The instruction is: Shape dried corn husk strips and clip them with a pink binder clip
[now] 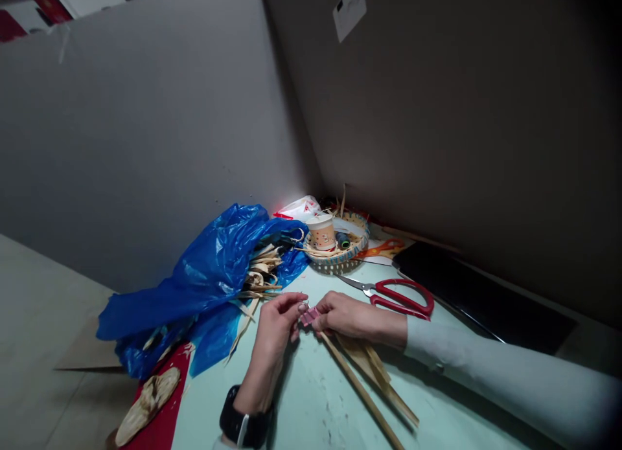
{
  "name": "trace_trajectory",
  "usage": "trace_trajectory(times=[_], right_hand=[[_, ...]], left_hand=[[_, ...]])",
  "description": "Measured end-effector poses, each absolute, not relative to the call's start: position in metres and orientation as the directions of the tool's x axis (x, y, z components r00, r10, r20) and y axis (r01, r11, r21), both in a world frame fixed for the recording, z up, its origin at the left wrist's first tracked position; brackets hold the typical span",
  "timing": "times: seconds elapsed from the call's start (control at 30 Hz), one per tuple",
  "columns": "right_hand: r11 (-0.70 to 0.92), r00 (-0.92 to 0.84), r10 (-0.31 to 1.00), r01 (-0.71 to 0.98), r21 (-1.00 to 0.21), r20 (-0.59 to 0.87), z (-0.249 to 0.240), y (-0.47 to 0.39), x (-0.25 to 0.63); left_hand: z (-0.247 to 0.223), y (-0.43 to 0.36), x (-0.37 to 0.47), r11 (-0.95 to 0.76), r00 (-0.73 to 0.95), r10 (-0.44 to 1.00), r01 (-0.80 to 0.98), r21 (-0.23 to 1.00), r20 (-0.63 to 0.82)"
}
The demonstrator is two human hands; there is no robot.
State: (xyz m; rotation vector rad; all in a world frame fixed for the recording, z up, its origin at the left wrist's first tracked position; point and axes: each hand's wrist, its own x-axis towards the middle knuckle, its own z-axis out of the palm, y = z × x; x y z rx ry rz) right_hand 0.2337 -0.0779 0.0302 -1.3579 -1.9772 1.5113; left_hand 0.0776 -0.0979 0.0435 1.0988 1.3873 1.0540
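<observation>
Pink clip (309, 316) pinched by left hand (276, 327) and right hand (350, 317); pale green table (315, 405), grey walls.

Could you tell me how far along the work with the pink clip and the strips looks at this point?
Done: long dried strips lie gathered on the table, running under the right hand. In hand: the left hand and right hand both pinch a small pink clip at the strips' upper end. Left: more strips still sit in the blue bag, and the red scissors lie unused beside the hands.
</observation>
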Motion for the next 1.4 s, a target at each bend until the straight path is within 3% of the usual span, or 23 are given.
trace_trajectory(times=[0.3, 0.53, 0.83, 1.17, 1.4], right_hand=[[-0.043, -0.416, 0.825, 0.63, -0.776, -0.383, 0.046, -0.06, 0.217], [-0.067, -0.427, 0.804, 0.626, -0.777, -0.413, 0.035, -0.053, 0.22], [-0.05, -0.452, 0.792, 0.622, -0.782, -0.41, 0.039, -0.056, 0.231], [-0.039, -0.414, 0.809, 0.669, -0.742, -0.416, 0.043, -0.057, 0.224], [-0.026, -0.442, 0.801, 0.65, -0.76, -0.405, 0.05, -0.062, 0.227]], left_hand=[[0.021, -0.055, 0.062, 0.173, -0.062, 0.985, 0.199, 0.965, -0.164], [0.017, -0.051, 0.063, 0.155, -0.015, 0.988, 0.244, 0.957, -0.156], [0.018, -0.062, 0.061, -0.049, -0.004, 0.999, 0.327, 0.944, 0.053], [0.014, -0.052, 0.057, -0.057, 0.088, 0.996, 0.538, 0.841, 0.011], [0.017, -0.103, 0.061, 0.043, -0.1, 0.995, 0.471, 0.881, 0.005]])
